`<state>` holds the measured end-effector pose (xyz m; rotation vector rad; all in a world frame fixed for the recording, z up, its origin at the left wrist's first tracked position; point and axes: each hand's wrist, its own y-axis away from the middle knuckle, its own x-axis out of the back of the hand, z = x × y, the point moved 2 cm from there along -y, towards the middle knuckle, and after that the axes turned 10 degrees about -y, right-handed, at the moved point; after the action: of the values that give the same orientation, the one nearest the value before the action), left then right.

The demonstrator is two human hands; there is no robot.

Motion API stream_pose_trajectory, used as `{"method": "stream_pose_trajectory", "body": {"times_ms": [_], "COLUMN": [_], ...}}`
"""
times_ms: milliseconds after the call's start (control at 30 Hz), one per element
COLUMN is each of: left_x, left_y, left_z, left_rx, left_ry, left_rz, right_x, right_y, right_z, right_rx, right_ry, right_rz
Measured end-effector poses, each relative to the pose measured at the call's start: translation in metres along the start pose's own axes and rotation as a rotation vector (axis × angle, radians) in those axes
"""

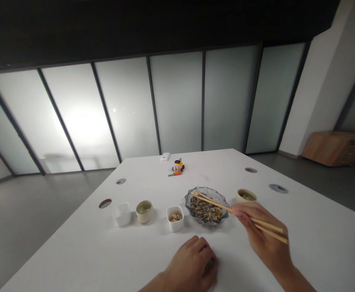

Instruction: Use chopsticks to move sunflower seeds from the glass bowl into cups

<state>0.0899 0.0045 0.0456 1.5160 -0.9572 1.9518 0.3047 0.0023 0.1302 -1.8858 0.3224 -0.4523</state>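
Observation:
My right hand [264,231] is closed around a pair of wooden chopsticks [215,202]. Their tips are close together over the left rim of a clear glass bowl [188,205] with a scalloped edge; a small pale piece may sit at the tips, but I cannot tell. Striped seeds [206,209], like sunflower seeds in their shells, fill the bowl. Loosely curled, my left hand [195,261] rests on the white table in front of the bowl, with nothing visible in its fingers. A white square cup [175,227] with pale bits inside stands left of the bowl.
Farther left are a round beige cup [145,213] and a white square cup [121,215]. Another beige cup [246,195] stands behind my right hand. Toward the far edge lie an orange-handled toy [175,173], a yellow toy vehicle [178,165] and a white box-shaped device [165,157].

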Motion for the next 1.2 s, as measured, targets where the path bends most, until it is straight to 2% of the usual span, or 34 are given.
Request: {"method": "stream_pose_trajectory", "body": {"times_ms": [67, 267, 367, 467, 600, 733, 867, 1067, 1200], "left_x": [-0.001, -0.009, -0.009, -0.006, 0.0, 0.0, -0.002, -0.002, -0.002], "left_y": [0.0, 0.001, 0.0, 0.0, 0.001, 0.001, 0.001, 0.002, 0.002], "left_z": [-0.001, -0.003, -0.002, -0.001, 0.0, -0.002, -0.003, -0.002, -0.002], "left_rx": [-0.009, -0.026, -0.019, -0.007, 0.001, 0.008, 0.006, 0.013, 0.01], "left_ry": [-0.009, -0.024, -0.047, -0.039, -0.012, 0.0, 0.022, 0.028, 0.022], "left_rz": [0.015, 0.045, 0.045, 0.029, 0.002, -0.019, -0.024, -0.028, -0.029], "right_x": [-0.008, -0.04, -0.047, -0.038, -0.006, 0.016, 0.016, 0.002, 0.0], "right_y": [0.005, 0.018, 0.019, 0.012, -0.004, -0.013, -0.011, 0.001, 0.002], "right_z": [-0.008, -0.027, -0.029, -0.024, -0.008, 0.009, 0.018, 0.023, 0.023], "right_rx": [-0.007, -0.032, -0.069, -0.087, -0.029, 0.005, 0.044, 0.019, 0.002], "right_ry": [-0.04, -0.218, -0.262, -0.196, 0.056, 0.271, 0.312, 0.17, 0.102], "right_rz": [0.019, -0.117, -0.16, -0.122, 0.01, 0.016, -0.061, -0.211, -0.211]}}
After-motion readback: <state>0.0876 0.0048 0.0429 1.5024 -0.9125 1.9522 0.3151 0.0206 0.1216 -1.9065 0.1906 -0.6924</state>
